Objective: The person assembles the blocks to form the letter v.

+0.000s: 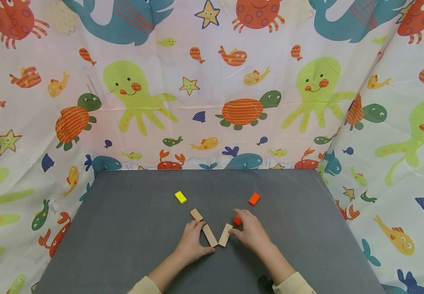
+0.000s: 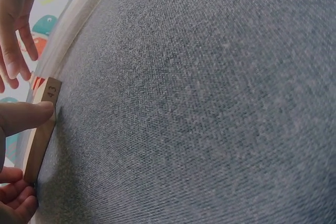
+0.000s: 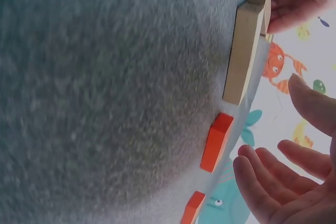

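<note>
My left hand (image 1: 191, 241) holds a long plain wooden block (image 1: 210, 236) lengthwise, thumb at its near end and fingertips at its far end. Beyond it lies another plain wooden block (image 1: 196, 214), roughly in line. A third wooden block (image 1: 225, 235) slants the other way, its near end close to the held one, so they form a V. Over the right side, my right hand (image 1: 253, 233) hovers with thumb and fingers spread. In the right wrist view, that hand's fingers stand apart from the wooden block (image 3: 244, 51) and the orange-red block (image 3: 216, 142), holding nothing.
Farther back on the grey tabletop (image 1: 131, 212) lie a yellow block (image 1: 180, 197) on the left and a second orange-red block (image 1: 254, 199) on the right. A curtain (image 1: 212, 122) printed with sea animals hangs behind the table and along both sides.
</note>
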`<state>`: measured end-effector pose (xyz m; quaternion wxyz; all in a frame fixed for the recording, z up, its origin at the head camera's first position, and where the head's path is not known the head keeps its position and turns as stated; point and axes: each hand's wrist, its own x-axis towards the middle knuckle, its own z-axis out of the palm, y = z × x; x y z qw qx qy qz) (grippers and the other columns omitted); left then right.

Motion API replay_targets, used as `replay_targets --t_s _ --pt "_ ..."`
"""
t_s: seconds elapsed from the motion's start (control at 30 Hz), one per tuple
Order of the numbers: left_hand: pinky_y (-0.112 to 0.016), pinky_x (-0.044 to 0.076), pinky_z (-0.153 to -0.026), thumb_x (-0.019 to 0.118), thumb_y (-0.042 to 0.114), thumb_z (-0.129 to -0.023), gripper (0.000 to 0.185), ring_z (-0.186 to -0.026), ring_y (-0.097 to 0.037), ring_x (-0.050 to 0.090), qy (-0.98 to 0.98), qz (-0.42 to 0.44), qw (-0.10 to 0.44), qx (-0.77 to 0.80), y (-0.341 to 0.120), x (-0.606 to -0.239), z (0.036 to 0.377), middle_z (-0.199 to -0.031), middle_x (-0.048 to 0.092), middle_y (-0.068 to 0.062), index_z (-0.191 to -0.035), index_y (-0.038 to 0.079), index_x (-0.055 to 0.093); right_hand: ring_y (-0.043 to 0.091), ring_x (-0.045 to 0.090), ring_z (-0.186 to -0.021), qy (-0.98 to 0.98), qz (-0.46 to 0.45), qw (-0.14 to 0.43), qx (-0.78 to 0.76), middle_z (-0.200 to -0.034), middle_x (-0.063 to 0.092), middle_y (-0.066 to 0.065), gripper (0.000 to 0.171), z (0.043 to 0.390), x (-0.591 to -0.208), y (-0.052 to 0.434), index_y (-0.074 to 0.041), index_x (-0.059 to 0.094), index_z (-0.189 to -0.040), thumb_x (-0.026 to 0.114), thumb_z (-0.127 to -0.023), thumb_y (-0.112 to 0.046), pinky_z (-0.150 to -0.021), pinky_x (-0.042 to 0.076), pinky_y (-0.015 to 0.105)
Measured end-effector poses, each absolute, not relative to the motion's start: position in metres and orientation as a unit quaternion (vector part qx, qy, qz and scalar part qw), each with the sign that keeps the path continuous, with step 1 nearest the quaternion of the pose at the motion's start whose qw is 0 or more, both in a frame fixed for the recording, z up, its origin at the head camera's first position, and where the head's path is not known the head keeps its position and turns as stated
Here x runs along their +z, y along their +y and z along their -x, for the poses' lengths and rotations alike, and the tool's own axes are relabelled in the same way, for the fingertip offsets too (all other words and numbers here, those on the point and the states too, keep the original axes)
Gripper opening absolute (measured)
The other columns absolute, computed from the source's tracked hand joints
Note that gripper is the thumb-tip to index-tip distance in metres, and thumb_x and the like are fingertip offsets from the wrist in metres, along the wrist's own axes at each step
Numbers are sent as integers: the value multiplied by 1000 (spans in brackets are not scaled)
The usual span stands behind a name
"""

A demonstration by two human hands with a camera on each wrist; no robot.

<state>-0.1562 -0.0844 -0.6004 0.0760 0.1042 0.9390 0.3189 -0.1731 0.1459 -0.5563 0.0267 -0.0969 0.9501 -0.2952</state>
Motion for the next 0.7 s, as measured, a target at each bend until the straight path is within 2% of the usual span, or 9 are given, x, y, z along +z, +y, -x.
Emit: replay_targets --t_s 0.33,0.7 --pt "-52 48 -101 94 43 -66 90 -125 -32 48 940 -99 79 316 -84 -602 156 -135 53 -13 -139 6 55 34 60 -121 953 82 22 -292 -136 61 16 68 179 -554 150 -5 58 -139 87 -80 -24 -103 49 52" --pt "-52 48 -102 94 41 -66 90 -126 -33 48 939 -97 78 320 -83 -601 155 -136 53 -14 -139 6 55 34 59 -121 954 70 -14 -292 -132 61 15 68 186 -562 158 -3 60 -135 89 -78 -26 -104 48 51"
